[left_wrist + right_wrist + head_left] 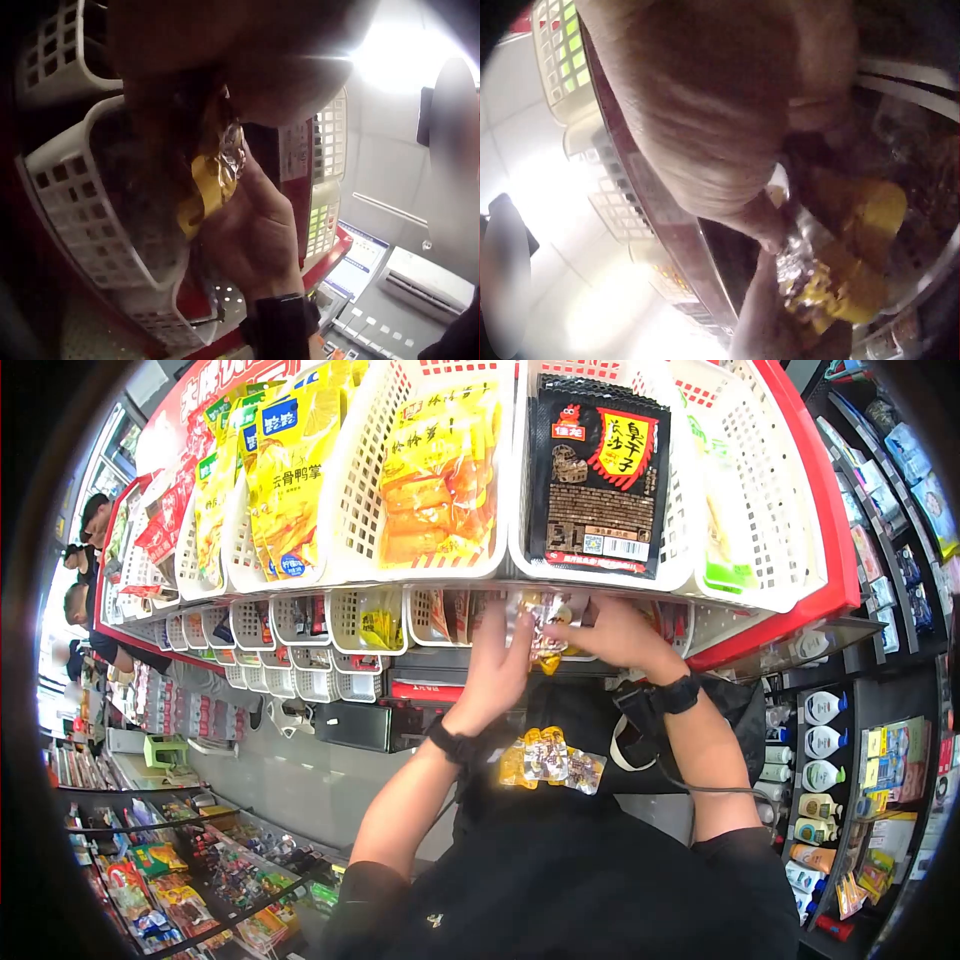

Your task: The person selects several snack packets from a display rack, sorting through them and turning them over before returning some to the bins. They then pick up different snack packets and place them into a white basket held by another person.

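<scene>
Close in front of the lower row of baskets, my left hand (pixel 495 668) and right hand (pixel 630 635) come together around small yellow-and-silver snack packets (pixel 548 622). The left fingers and thumb grip the packets from one side, while the right thumb and fingers pinch them from the other. Shiny foil and a yellow part of a packet (pixel 210 184) show between the hands in the left wrist view. More of the yellow and silver wrapping (pixel 832 281) appears below the right thumb in the right wrist view. Several similar packets (pixel 550 758) lie on dark cloth nearer the body.
Above the hands, a red-edged shelf (pixel 830 575) carries white baskets of snacks, among them black packs (pixel 600 480) and yellow packs (pixel 440 480). Lower baskets (pixel 365 622) line the rack's left side. Shelves of bottles (pixel 825 740) stand at right; a cable (pixel 720 790) runs by the right forearm.
</scene>
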`<action>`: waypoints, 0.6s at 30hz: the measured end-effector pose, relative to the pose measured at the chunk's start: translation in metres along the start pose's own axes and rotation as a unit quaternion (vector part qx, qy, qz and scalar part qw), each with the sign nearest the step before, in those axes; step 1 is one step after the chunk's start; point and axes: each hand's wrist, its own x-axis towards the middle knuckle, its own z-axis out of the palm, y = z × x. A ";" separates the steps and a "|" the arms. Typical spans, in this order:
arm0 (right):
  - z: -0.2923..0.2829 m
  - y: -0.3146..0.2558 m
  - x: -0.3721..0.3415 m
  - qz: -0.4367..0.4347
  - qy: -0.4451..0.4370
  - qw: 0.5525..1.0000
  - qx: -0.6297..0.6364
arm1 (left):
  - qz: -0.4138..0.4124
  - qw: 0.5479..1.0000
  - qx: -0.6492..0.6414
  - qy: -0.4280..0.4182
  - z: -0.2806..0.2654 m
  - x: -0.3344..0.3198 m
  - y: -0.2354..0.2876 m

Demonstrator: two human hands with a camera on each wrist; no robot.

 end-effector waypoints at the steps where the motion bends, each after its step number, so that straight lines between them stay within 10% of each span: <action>1: -0.002 0.001 0.002 -0.069 0.088 0.989 -0.102 | 0.032 0.999 0.024 0.002 0.003 0.007 0.004; 3: -0.010 0.027 0.013 -0.108 0.123 0.975 -0.149 | 0.097 0.995 -0.024 0.023 0.015 0.011 0.021; 6: -0.014 0.049 0.018 -0.063 0.115 0.967 -0.218 | 0.273 0.905 0.322 0.055 0.006 -0.005 0.045; 9: -0.004 0.008 0.008 0.035 0.009 0.975 -0.221 | 0.278 0.875 0.383 -0.106 0.003 -0.013 0.035; 18: -0.012 0.045 0.084 -0.316 0.057 0.847 -0.424 | 0.256 0.865 0.414 -0.122 0.024 -0.008 0.010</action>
